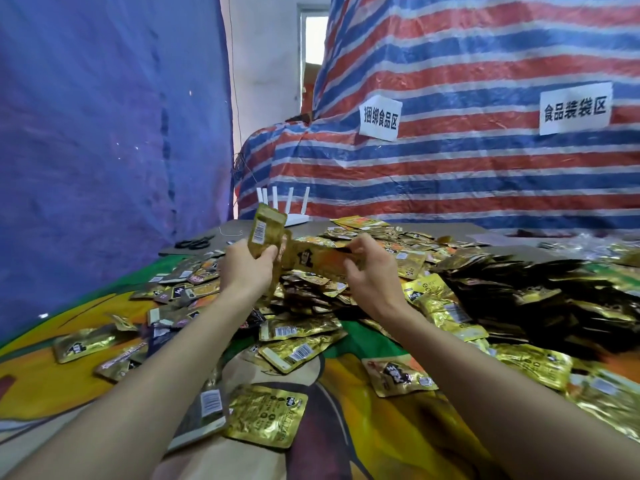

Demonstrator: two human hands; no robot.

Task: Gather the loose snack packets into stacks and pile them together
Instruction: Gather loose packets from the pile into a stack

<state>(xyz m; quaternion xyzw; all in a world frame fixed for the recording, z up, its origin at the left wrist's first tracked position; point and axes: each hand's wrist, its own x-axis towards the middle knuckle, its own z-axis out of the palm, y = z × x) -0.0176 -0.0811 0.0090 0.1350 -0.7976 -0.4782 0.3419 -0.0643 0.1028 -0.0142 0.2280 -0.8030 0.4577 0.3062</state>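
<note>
- My left hand [247, 268] is raised, fingers and thumb curled round a small stack of gold packets [265, 230]. The stack stands upright, barcode side toward me.
- My right hand [372, 271] is level with the left and a little apart from it. Its fingertips pinch the right end of 1 orange-and-gold packet [318, 258].
- That packet lies flat across the gap between my hands. Its left end meets the stack at my left hand. It is blurred, so I cannot read the print.
- The main heap of loose packets [311, 292] sits directly under and just beyond both hands, mostly gold, lying at all angles.
- More packets [194, 282] are scattered to the left of my left hand, thinner and spread flat.
- To the right of my right hand is a darker mound of packets [536, 289], thickly overlapped.
- Below my forearms, nearest to me, 1 gold packet [266, 415] lies flat between my arms.
- Everything rests on a printed cloth [346, 393] in green, orange and yellow.
- Beyond my left hand, at the far edge: black scissors [192, 243] and a white router [294, 209], antennas up.
- Far beyond both hands hangs a red, white and blue striped tarp [450, 168] with 2 paper signs [380, 117]. A blue tarp [104, 133] hangs off to the left.
</note>
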